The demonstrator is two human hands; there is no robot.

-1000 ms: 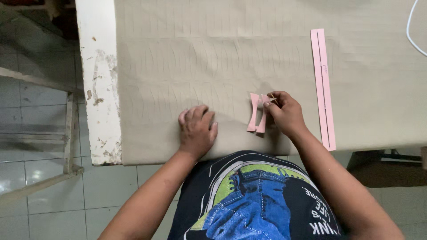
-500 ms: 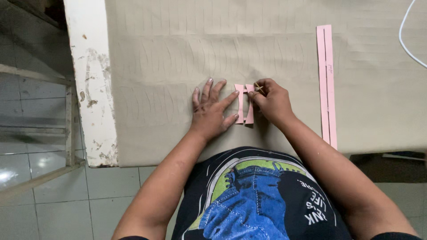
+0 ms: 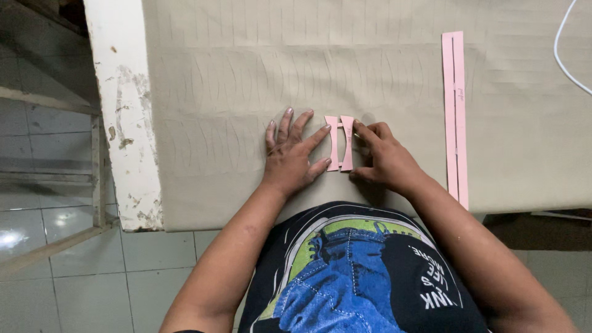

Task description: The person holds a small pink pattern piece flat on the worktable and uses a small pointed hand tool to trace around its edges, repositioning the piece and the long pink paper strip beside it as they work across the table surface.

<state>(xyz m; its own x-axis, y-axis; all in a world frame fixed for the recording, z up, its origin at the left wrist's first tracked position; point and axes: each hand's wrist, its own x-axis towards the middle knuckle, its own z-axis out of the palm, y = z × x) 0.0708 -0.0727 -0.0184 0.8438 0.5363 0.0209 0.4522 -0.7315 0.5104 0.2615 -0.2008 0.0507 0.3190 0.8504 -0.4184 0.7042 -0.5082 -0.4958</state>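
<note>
Pink card pattern piece, a small shape of two narrow strips joined by short bars, lies flat on the beige fabric near the front edge of the table, between the person's two hands. Far left stands the table's white painted edge, chipped and stained, with a grey tiled floor below it. Next comes the left hand, palm down on the fabric with fingers spread flat; its forefinger and thumb touch the left side of the pattern piece, pressing rather than gripping, so the hand is open and holds nothing. The fabric under it shows faint rows of traced outlines. On the other side of the piece, the right hand rests on the fabric with fingers bent, its fingertips on the right strip; whether it pinches anything else cannot be told. Further right a long pink card strip lies flat, well apart from the hands. A white cable curves across the top right corner.
</note>
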